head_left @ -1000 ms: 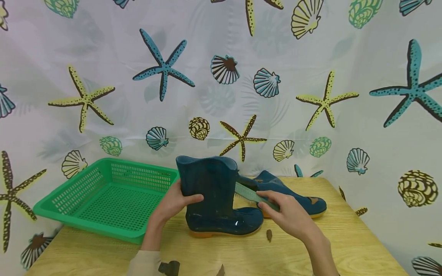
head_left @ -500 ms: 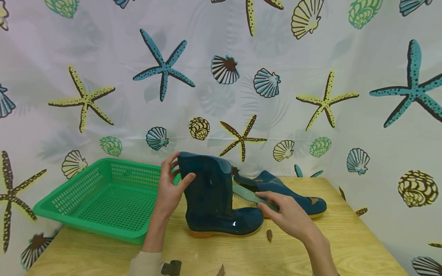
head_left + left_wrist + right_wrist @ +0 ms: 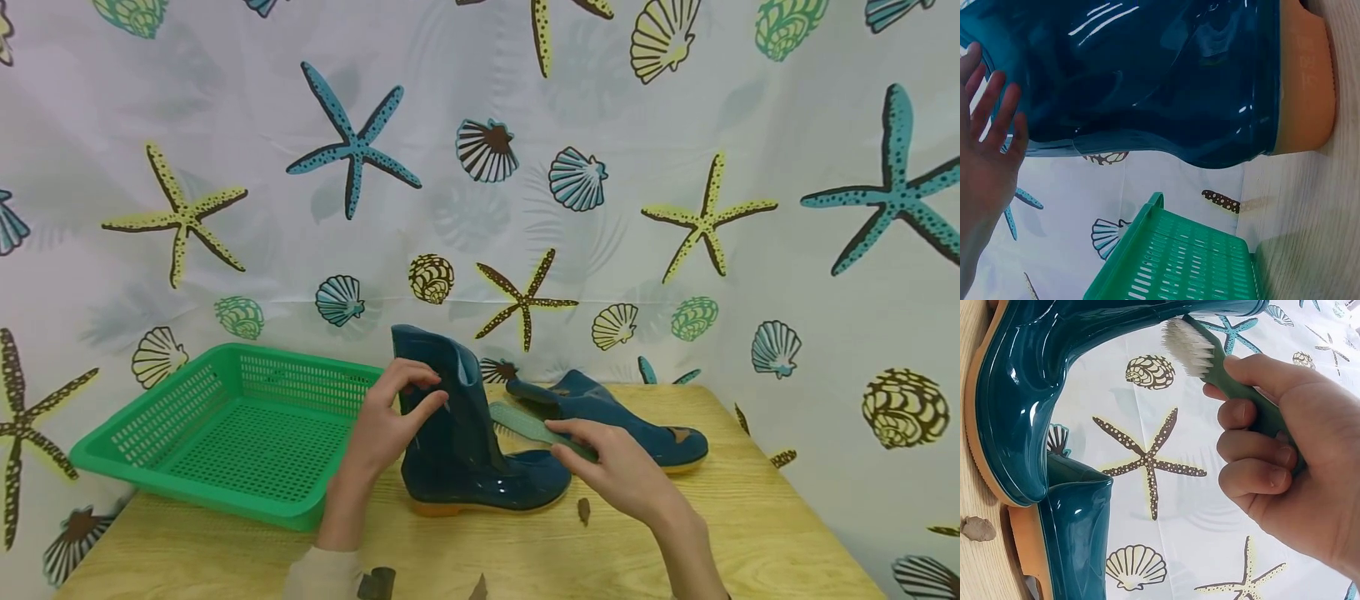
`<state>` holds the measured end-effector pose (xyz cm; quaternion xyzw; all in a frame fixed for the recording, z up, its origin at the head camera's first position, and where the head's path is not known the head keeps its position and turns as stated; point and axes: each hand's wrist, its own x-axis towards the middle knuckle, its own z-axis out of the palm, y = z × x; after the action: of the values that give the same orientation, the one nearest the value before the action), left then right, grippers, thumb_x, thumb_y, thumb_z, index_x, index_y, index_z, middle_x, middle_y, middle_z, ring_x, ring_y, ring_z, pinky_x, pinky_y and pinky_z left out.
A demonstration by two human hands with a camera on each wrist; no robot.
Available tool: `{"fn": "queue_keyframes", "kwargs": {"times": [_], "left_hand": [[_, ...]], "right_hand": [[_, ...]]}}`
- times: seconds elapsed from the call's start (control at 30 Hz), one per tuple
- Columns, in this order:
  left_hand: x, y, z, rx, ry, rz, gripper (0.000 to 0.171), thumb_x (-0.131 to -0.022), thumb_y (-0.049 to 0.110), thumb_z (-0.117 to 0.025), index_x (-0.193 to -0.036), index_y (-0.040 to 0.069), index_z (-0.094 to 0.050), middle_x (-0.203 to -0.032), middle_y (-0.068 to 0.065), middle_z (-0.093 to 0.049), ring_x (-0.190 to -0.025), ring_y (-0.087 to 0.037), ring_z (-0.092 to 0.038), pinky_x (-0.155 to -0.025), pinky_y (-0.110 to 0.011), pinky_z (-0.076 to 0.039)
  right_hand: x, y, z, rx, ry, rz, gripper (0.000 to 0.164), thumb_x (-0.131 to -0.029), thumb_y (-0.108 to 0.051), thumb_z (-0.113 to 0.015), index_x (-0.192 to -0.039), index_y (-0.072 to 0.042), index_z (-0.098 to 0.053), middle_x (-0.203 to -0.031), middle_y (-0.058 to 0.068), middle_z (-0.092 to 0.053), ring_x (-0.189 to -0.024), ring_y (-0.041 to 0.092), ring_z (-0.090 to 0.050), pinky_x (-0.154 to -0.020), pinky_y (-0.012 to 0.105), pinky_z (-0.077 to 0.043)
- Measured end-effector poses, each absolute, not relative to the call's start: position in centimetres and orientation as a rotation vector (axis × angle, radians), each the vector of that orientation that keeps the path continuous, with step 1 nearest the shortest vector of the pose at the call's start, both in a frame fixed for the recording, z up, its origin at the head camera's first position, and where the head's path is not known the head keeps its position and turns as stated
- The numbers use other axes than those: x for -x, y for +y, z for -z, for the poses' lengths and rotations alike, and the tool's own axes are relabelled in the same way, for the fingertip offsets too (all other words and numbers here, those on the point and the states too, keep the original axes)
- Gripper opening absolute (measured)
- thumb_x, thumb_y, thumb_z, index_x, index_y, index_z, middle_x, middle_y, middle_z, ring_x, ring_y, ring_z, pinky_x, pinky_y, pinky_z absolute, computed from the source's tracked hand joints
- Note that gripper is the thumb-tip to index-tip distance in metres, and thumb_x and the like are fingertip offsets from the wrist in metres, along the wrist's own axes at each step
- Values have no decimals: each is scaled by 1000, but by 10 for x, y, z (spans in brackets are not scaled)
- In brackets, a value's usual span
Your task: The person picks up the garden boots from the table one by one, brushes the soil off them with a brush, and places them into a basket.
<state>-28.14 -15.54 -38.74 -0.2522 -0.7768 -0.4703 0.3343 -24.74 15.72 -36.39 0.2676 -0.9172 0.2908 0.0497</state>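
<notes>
A glossy dark blue rubber boot (image 3: pixel 457 462) with an orange-tan sole stands on the wooden table, toe to the right. At its upper shaft is my left hand (image 3: pixel 381 421), its fingers loosely bent in the head view. The left wrist view has those fingers (image 3: pixel 1004 112) spread and not wrapped round the boot. My right hand (image 3: pixel 626 475) grips a green scrubbing brush (image 3: pixel 522 422) by the handle. White bristles (image 3: pixel 1188 350) face the boot's shaft, right at its front side. Part of the handle is hidden in the palm.
A second blue boot (image 3: pixel 622 421) lies on its side behind, with a brown patch (image 3: pixel 679 434) on its toe. To the left stands a green plastic basket (image 3: pixel 202 490). A small brown lump (image 3: pixel 583 511) lies on the table (image 3: pixel 645 558) before the standing boot.
The upper shaft of the standing boot has turned and shifted right. My left hand has let go of the shaft, going up and then right. The brush has moved slightly left.
</notes>
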Motion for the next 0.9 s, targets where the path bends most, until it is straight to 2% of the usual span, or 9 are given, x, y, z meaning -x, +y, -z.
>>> {"fn": "queue_keyframes", "kwargs": {"times": [0.03, 0.13, 0.33, 0.53, 0.7, 0.9], "left_hand": [[282, -155, 388, 706, -2051, 1216, 16, -89, 16, -76, -103, 19, -69, -104, 2, -64, -93, -12, -58, -81, -30, -48], [280, -150, 388, 791, -2149, 1214, 13, -89, 20, -76, -99, 22, -68, -94, 6, -65, -82, -8, -59, -74, -27, -51], [273, -142, 384, 819, -2411, 1248, 15, -88, 38, -75, -91, 25, -68, -84, 11, -65, -74, -5, -60, -69, -26, -53], [272, -136, 385, 834, -2524, 1197, 22, -88, 48, -71, -87, 27, -70, -79, 14, -65, -70, -3, -59, -67, -24, -52], [273, -132, 385, 792, -2577, 1136, 26, -87, 51, -71, -83, 26, -72, -73, 15, -65, -65, -3, -58, -62, -23, -51], [272, -127, 382, 733, -2638, 1073, 33, -86, 57, -69, -81, 25, -74, -70, 14, -66, -62, -2, -58, -61, -22, -50]], "right_hand": [[247, 157, 364, -828, -2783, -876, 39, -101, -40, -57, -135, -21, -62, -129, 0, -67, -99, 9, -65, -82, 33, -52], [246, 156, 365, -868, -2756, -859, 40, -101, -40, -56, -135, -20, -62, -130, 0, -67, -104, 14, -67, -83, 34, -53], [245, 156, 364, -906, -2732, -838, 40, -101, -39, -56, -135, -19, -62, -130, 1, -67, -112, 20, -66, -87, 38, -55], [245, 156, 364, -911, -2728, -836, 40, -101, -39, -57, -135, -18, -63, -129, 1, -67, -110, 19, -67, -85, 34, -54], [245, 156, 364, -913, -2725, -829, 40, -101, -38, -57, -135, -18, -63, -128, 1, -68, -106, 17, -67, -82, 32, -53], [245, 156, 363, -911, -2723, -827, 39, -100, -37, -59, -134, -17, -64, -125, 1, -69, -96, 10, -65, -76, 28, -50]]}}
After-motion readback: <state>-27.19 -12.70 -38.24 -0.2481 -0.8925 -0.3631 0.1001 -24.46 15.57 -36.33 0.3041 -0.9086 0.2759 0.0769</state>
